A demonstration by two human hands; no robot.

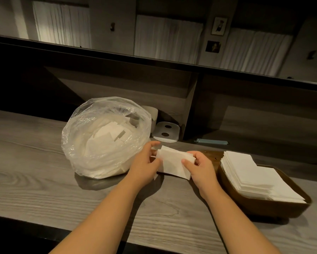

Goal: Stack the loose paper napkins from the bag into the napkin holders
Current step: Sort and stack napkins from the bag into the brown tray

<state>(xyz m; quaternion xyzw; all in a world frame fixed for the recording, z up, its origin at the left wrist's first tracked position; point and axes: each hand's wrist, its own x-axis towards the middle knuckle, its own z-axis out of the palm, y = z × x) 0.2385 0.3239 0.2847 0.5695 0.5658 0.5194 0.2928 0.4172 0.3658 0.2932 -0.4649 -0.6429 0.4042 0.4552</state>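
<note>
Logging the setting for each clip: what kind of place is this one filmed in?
Probably a restaurant or cafe counter. A long wood-grain counter has shelving cubbies behind it, a big clear plastic bag holds loose napkins, and a brown napkin holder is already stacked. Curtained windows and small framed pictures line the far wall.

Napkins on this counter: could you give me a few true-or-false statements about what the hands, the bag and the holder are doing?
1. Both hands hold one small bunch of napkins. True: the left hand and right hand grip its ends.
2. The plastic bag is empty. False: loose napkins show inside it.
3. The wooden napkin holder sits to the person's right. True.
4. The holder has no napkins yet. False: a stack already lies in it.
5. The bag is tied shut. False: its mouth is open.
</note>
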